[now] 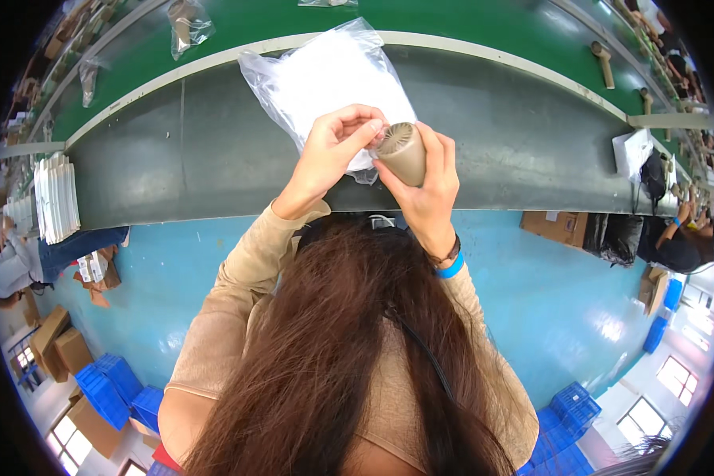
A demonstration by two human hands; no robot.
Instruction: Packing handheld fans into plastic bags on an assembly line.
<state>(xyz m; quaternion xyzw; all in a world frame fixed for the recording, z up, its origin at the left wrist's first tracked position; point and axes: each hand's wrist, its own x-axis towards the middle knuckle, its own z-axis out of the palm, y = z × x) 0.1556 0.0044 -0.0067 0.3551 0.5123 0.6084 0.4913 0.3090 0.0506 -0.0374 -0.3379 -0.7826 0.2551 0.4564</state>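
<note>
R hand [432,178] grips taupe vented tube [407,164] over worktop [500,135], by clear bag [329,79]; L hand [331,145] pinches sth. clear at vent. Prob. midway: tube unbagged, not yet set down.

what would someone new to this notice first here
Probably the long brown hair filling the lower middle of the view. Just above it, the right hand holds a taupe cylinder with a slatted end, the left hand at its rim. Beyond them, a clear-and-white plastic bag lies on the dark workbench, with a green conveyor belt behind.
</note>
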